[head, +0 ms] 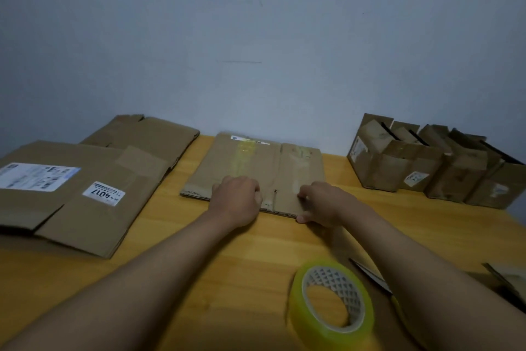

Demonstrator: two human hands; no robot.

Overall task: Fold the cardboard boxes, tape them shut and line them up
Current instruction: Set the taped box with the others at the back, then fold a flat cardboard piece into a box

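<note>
Your right arm hides the scissors' [373, 276] handles, and your left hand [236, 198] and right hand [321, 202] grip, fingers curled, the near edge of the flattened cardboard box [256, 168] at table [227, 248] centre.

Dim, flat indoor light with a bluish cast; soft overall focus, wide-angle bending toward 3 and 9 o'clock edges.

Wall: plain pale blue-grey painted wall [256, 37], scuffed with a few dark scratches and pen-like marks near the top.
Furniture: yellow-orange wooden table [227, 251] with visible grain, pushed against the wall.
Light: dim, even, cool.
</note>
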